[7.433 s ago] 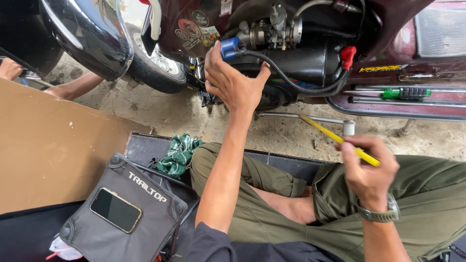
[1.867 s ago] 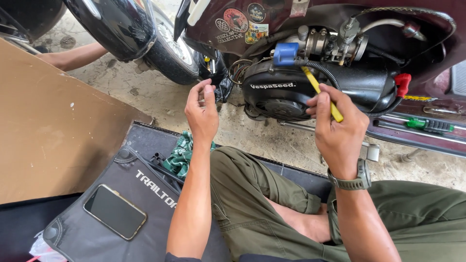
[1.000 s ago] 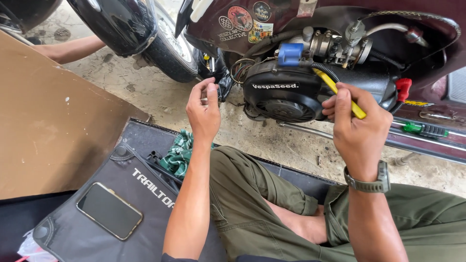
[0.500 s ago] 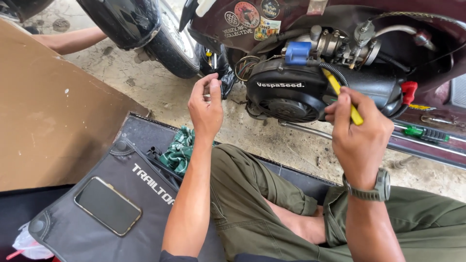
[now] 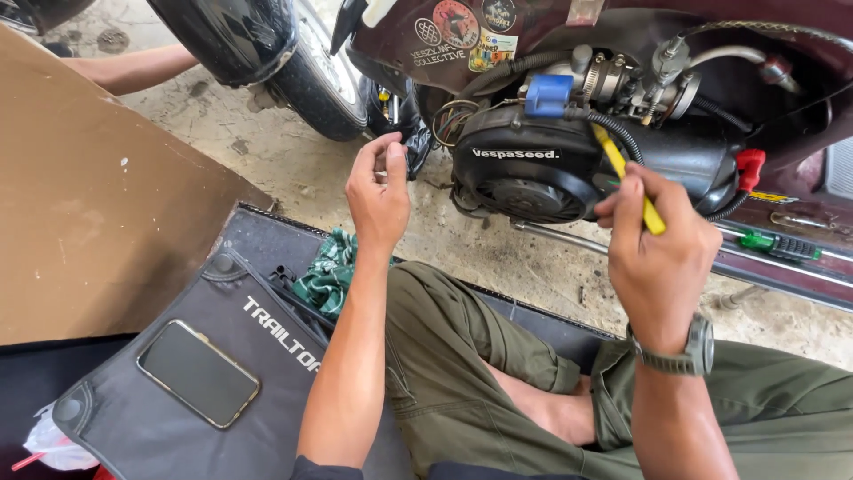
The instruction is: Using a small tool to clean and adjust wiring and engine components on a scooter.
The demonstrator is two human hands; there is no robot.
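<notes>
**Head view: hands at the scooter engine**

Head view shows the right hand [image 5: 662, 244] closed in a fist grip around a slim yellow-handled screwdriver [image 5: 626, 178]. The tool is held tilted, its working end directed up and left into the gap between the black round engine fan cover [image 5: 524, 173] and the metal carburettor assembly [image 5: 635, 84] above it. This angle appears chosen to reach a fastener behind the black rubber hose [image 5: 613, 133]; the tip itself is hidden.

The left hand [image 5: 380, 191] is raised in front of the engine, thumb and forefinger pinched narrow on a small object. The object is too small to identify. It is held clear of the floor, probably to avoid loss.

Surrounding items:
- A blue plastic cap [image 5: 548, 94] sits at the top of the fan cover, just beside the screwdriver shaft.
- A red plastic fitting [image 5: 751, 167] lies at the right end of the engine.
- A green-handled screwdriver [image 5: 773, 243] rests on the scooter's sill, near the right hand, within reach.
- A crumpled green cloth [image 5: 327, 274] lies beside the left knee on a grey tool bag [image 5: 178, 320].
- A dark smartphone [image 5: 197, 373] lies flat on that bag, well apart from the work.
- Another person's bare arm [image 5: 133, 67] shows beyond the black rear tyre [image 5: 311, 76].
</notes>
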